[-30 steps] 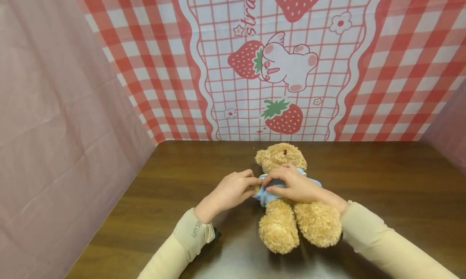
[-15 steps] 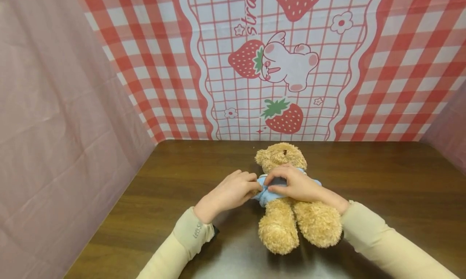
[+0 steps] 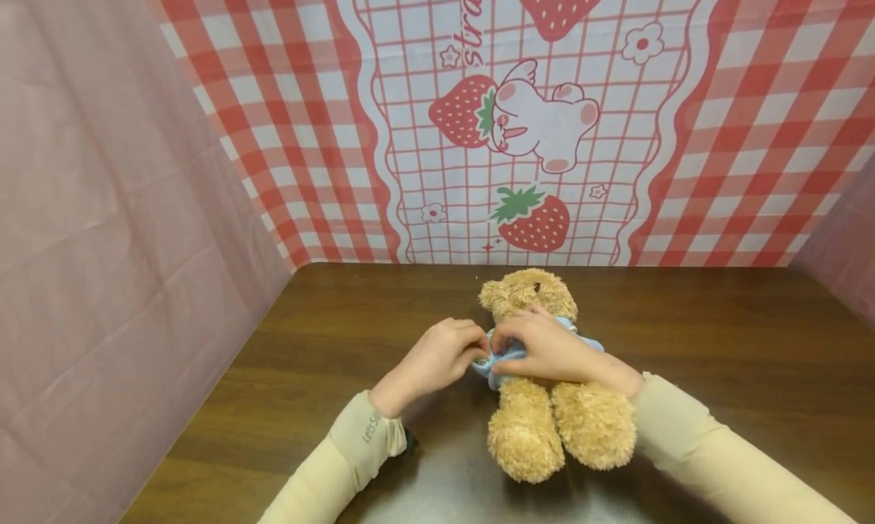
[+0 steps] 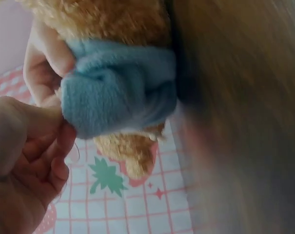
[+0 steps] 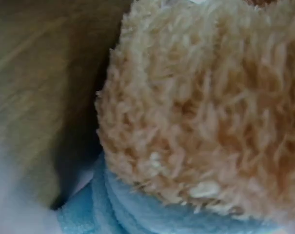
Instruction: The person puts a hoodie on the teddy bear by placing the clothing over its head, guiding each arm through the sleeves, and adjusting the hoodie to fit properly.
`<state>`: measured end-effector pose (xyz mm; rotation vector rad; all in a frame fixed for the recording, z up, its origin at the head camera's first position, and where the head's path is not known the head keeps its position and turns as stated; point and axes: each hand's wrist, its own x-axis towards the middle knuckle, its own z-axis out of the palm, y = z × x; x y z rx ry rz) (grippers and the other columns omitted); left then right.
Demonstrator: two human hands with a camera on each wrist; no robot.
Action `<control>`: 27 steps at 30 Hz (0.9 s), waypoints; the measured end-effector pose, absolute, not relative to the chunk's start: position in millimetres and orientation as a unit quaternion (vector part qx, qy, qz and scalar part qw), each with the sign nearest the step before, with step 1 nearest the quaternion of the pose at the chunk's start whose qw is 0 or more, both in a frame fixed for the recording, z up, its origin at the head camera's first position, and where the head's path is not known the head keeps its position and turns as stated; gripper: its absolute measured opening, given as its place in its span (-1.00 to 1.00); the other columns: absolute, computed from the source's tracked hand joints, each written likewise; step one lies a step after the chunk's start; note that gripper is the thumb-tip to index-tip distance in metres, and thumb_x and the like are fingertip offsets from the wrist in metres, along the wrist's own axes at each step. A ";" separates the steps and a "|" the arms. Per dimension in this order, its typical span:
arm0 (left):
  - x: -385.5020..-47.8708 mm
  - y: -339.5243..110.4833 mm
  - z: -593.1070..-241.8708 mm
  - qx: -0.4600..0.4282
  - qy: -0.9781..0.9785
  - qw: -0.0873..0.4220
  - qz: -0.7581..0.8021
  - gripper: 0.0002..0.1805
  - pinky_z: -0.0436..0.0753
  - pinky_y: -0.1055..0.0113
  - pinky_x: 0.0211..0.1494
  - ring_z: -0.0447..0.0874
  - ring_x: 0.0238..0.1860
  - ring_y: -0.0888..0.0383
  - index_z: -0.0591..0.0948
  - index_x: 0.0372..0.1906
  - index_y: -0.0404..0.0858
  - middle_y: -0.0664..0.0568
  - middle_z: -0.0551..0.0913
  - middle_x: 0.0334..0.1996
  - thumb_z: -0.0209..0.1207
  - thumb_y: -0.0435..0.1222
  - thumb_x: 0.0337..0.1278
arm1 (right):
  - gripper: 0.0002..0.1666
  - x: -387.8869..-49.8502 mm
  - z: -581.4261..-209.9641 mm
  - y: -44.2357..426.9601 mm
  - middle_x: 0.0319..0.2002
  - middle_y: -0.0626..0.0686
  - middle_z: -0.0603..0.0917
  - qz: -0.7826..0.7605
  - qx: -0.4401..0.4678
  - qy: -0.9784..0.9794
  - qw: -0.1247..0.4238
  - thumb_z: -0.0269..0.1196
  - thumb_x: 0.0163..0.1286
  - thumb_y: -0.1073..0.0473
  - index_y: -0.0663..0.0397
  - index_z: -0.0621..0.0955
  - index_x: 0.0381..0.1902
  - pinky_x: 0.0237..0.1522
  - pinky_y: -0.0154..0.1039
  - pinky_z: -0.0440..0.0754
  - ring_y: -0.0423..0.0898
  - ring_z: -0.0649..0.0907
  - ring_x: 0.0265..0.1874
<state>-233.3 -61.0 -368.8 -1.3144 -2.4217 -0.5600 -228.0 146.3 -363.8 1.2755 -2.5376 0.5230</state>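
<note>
The bear (image 3: 528, 421) lay on the tabletop (image 3: 724, 342), its middle largely hidden under the right hand (image 3: 550, 349). Its head (image 3: 529, 290) was beyond the hands, its face hard to make out, and its two legs stuck out on the near side of them. The shirt (image 4: 106, 105) showed only in patches around the fingers in the head view; from the left wrist, its bunched folds were plainer. Whatever lay inside the pinched edge could not be told.

The left hand (image 3: 440, 353) reached in from the bear's side, wrist raised, pinching the edge of the shirt's sleeve between thumb and finger, the other fingers bent. The right hand arched over the bear's belly, thumb and fingers curved toward the left hand and pinching the shirt just beside it; its fingertips were partly covered. The right forearm passed close by one leg.

Both cuffs ran off the bottom of the head view, and a dark thing (image 3: 410, 440) peeped out under the left one. From the right wrist, blurred fur filled most of the view, with a pale smear at the lower left too soft to identify. Beyond the hands hung a checked cloth (image 3: 294, 129), its lettering cut off at the top.
</note>
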 end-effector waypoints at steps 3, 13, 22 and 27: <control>-232.2 -61.9 -367.9 -0.423 -0.859 0.131 -0.259 -0.95 0.49 0.50 -0.29 0.52 -0.42 0.32 0.60 -0.42 -0.14 0.17 0.60 -0.45 0.18 -0.29 0.11 | -0.92 -225.8 -362.6 142.7 -0.42 -0.32 0.60 0.130 0.481 -0.856 0.139 0.28 0.14 -0.05 -0.26 0.63 -0.43 -0.14 -0.19 0.24 -0.27 0.46 -0.29; -249.7 -70.7 -374.9 -0.264 -0.828 -0.048 -0.493 -0.95 0.45 0.48 -0.40 0.46 -0.50 0.31 0.63 -0.41 -0.35 0.01 0.61 -0.52 0.21 -0.41 0.02 | -0.89 -212.5 -350.0 144.6 -0.49 -0.37 0.51 0.102 0.511 -0.852 0.048 0.23 0.20 0.10 -0.27 0.57 -0.50 -0.13 -0.18 0.21 -0.28 0.33 -0.36; -240.2 -71.0 -368.1 -0.340 -0.854 -0.017 -0.393 -0.95 0.47 0.48 -0.38 0.48 -0.47 0.32 0.60 -0.39 -0.24 0.10 0.59 -0.48 0.20 -0.33 0.07 | -0.89 -216.1 -355.2 143.7 -0.49 -0.37 0.49 0.162 0.489 -0.857 0.023 0.20 0.25 0.11 -0.25 0.57 -0.48 -0.08 -0.13 0.19 -0.29 0.32 -0.36; -222.2 -61.7 -355.9 -0.377 -0.890 0.090 -0.242 -0.92 0.41 0.49 -0.42 0.42 -0.51 0.32 0.51 -0.47 -0.12 0.17 0.48 -0.53 0.19 -0.30 0.02 | -0.89 -217.6 -356.8 145.2 -0.48 -0.36 0.49 0.188 0.474 -0.860 0.021 0.18 0.27 0.12 -0.23 0.57 -0.45 -0.05 -0.10 0.20 -0.30 0.33 -0.35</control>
